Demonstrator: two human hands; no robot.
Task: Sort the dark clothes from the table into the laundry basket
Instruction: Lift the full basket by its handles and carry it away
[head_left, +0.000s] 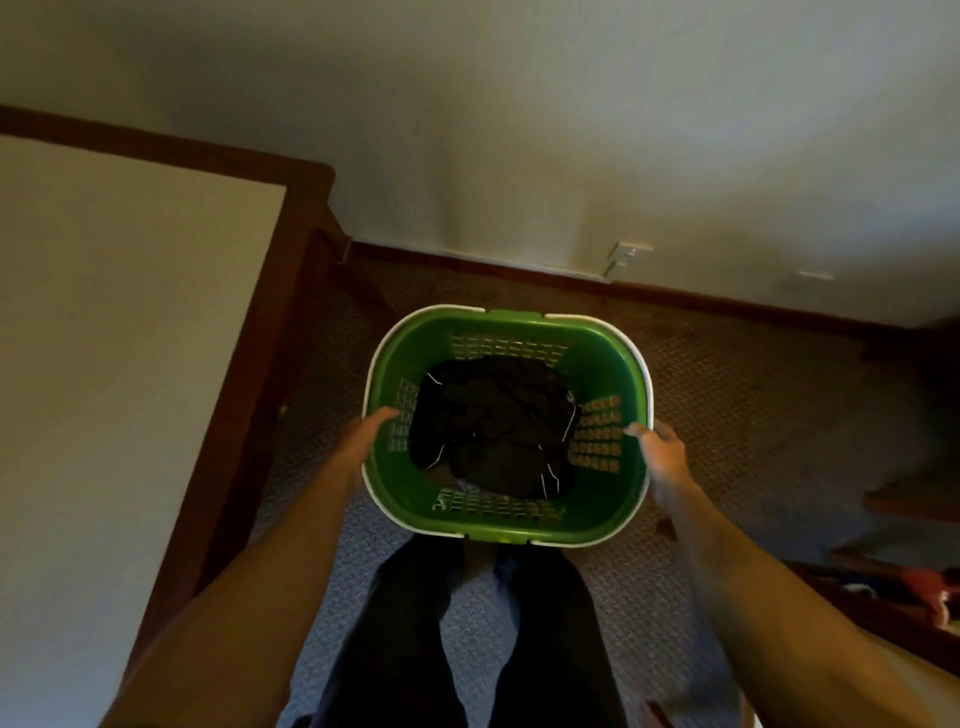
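A green laundry basket (597, 343) with a white rim is in the middle of the view, above the carpet. Dark clothes (493, 431) fill its bottom. My left hand (371, 431) grips the basket's left rim, thumb inside over the slotted wall. My right hand (662, 457) grips the right rim, thumb hooked over the edge. Both arms reach forward from the lower corners. My dark-trousered legs show beneath the basket.
A pale surface (104, 364) with a dark wooden frame takes up the left side. Patterned carpet (727, 395) runs to a skirting board and pale wall with a socket (628, 252). Wooden furniture and some red cloth (930, 592) sit at the right edge.
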